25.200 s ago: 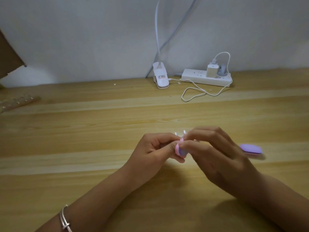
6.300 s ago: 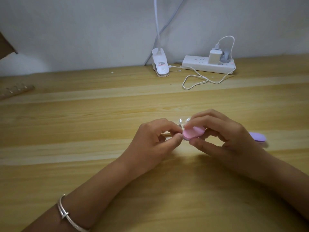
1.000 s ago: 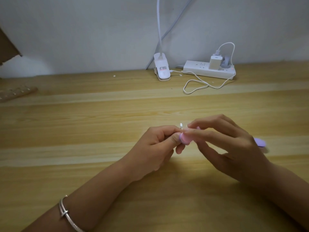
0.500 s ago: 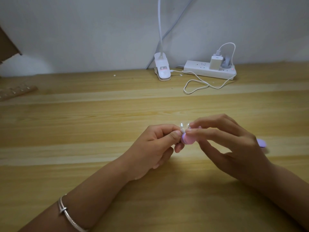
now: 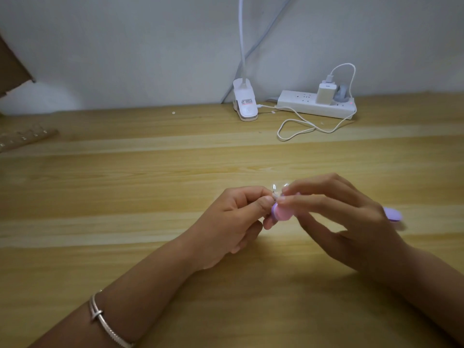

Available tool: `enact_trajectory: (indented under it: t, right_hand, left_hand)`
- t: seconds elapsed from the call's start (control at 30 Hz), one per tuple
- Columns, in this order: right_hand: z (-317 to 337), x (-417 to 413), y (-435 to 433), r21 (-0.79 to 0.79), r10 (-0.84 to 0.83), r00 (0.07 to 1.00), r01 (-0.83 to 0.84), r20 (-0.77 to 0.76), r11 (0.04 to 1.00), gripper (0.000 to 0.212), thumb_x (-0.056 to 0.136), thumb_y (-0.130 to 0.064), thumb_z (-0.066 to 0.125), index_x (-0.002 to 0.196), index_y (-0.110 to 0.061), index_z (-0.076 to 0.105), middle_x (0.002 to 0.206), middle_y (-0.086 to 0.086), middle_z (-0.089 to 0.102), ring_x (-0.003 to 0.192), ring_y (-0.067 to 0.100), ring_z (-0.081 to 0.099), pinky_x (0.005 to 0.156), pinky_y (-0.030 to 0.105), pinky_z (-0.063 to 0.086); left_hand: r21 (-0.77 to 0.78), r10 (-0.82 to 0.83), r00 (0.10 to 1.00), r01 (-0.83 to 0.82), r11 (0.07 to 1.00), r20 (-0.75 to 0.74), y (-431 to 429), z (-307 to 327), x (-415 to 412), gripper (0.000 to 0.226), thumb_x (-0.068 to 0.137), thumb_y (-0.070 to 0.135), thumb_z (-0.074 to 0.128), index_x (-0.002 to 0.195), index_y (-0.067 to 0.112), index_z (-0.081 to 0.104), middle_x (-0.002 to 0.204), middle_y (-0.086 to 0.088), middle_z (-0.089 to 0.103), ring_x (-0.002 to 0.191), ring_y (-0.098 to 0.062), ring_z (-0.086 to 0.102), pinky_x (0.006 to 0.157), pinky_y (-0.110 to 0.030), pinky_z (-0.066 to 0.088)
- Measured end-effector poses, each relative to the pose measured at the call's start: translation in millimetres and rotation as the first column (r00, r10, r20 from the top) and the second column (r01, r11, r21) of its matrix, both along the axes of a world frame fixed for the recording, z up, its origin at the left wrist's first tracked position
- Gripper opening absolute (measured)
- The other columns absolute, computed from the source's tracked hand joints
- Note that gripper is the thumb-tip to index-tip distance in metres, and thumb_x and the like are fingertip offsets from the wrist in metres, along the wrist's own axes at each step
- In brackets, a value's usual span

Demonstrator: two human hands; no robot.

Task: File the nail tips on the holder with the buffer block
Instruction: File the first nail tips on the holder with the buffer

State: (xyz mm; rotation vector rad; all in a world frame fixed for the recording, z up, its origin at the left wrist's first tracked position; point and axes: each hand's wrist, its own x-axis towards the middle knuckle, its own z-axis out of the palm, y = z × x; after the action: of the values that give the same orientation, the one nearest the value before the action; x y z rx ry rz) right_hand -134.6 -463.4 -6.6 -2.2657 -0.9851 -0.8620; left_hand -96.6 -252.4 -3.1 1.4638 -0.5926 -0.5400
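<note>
Left hand [image 5: 231, 222], fingers curled, pinches the holder [image 5: 275, 196] between thumb and forefinger; only a short pale stub of the holder shows above the fingertips, the rest being hidden inside the grip. Two clear nail tips [image 5: 274, 187] rise from it, small, glossy and nearly transparent, catching the light. Right hand [image 5: 351, 222] grips the buffer block [image 5: 282, 212] at its upper edge with the extended fingertips, while the lower fingers hang loosely spread beneath. The block is a small rounded pad with a pink face turned toward the camera and a lilac layer along its left edge; it lies just below the nail tips, against the left thumb, and whether it touches a tip cannot be told. Both hands hover low over the middle of the wooden table [image 5: 125, 197]. A lilac object [image 5: 393, 214] lies on the table behind the right hand. A silver bracelet [image 5: 105, 320] circles the left wrist.
</note>
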Motion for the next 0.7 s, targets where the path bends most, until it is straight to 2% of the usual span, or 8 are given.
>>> enact_trajectory:
  t: [0.1, 0.3, 0.43, 0.63, 0.7]
  right_hand:
    - [2.5, 2.0, -6.9, 0.031, -0.048, 0.999, 0.048, -0.011, 0.998, 0.023, 0.086, 0.006, 0.069, 0.108, 0.000, 0.073, 0.108, 0.013, 0.069, 0.100, 0.029, 0.069, 0.086, 0.042, 0.054]
    - [-1.9, -3.4, 6.6, -0.011, 0.024, 1.000, -0.024, 0.009, 1.000, 0.027, 0.085, 0.010, 0.067, 0.109, -0.001, 0.074, 0.110, 0.013, 0.069, 0.100, 0.027, 0.067, 0.090, 0.032, 0.051]
    - [2.6, 1.5, -6.6, -0.004, -0.054, 0.998, 0.054, 0.035, 0.999, 0.022, 0.087, 0.007, 0.067, 0.107, -0.001, 0.074, 0.108, 0.013, 0.069, 0.098, 0.030, 0.069, 0.089, 0.035, 0.052]
    - [-3.5, -3.2, 6.6, -0.034, 0.022, 0.999, -0.020, 0.038, 0.999, 0.026, 0.084, 0.012, 0.068, 0.106, 0.000, 0.075, 0.109, 0.014, 0.069, 0.098, 0.029, 0.067, 0.089, 0.032, 0.052]
    - [-1.2, -0.5, -0.2, -0.033, -0.003, 0.999, 0.004, 0.035, 0.999, 0.025, 0.085, 0.010, 0.068, 0.107, 0.000, 0.074, 0.109, 0.014, 0.070, 0.098, 0.029, 0.068, 0.088, 0.035, 0.053]
  left_hand:
    - [-0.004, -0.015, 1.000, 0.015, 1.000, -0.013, -0.3, 0.4, -0.2, 0.029, 0.104, 0.017, 0.042, 0.085, 0.014, 0.063, 0.068, 0.002, 0.052, 0.035, -0.003, 0.031, 0.032, -0.013, 0.024]
    - [-0.012, -0.007, 1.000, 0.007, 1.000, -0.014, -0.2, 1.4, -1.0, 0.027, 0.104, 0.018, 0.042, 0.089, 0.013, 0.064, 0.061, 0.007, 0.054, 0.034, -0.002, 0.031, 0.032, -0.013, 0.023]
    - [0.005, -0.012, 1.000, 0.012, 1.000, -0.018, -0.4, 1.1, -0.6, 0.029, 0.105, 0.017, 0.041, 0.086, 0.012, 0.062, 0.069, -0.001, 0.051, 0.035, -0.004, 0.031, 0.032, -0.014, 0.024]
    - [0.008, -0.014, 1.000, 0.014, 1.000, -0.008, -0.2, 1.5, -1.6, 0.028, 0.105, 0.019, 0.041, 0.090, 0.006, 0.061, 0.060, 0.010, 0.053, 0.034, -0.002, 0.031, 0.031, -0.014, 0.022]
    - [0.007, -0.014, 1.000, 0.014, 1.000, -0.020, -0.2, 1.8, -1.4, 0.028, 0.105, 0.018, 0.041, 0.089, 0.008, 0.063, 0.065, 0.003, 0.053, 0.034, -0.003, 0.031, 0.032, -0.013, 0.023]
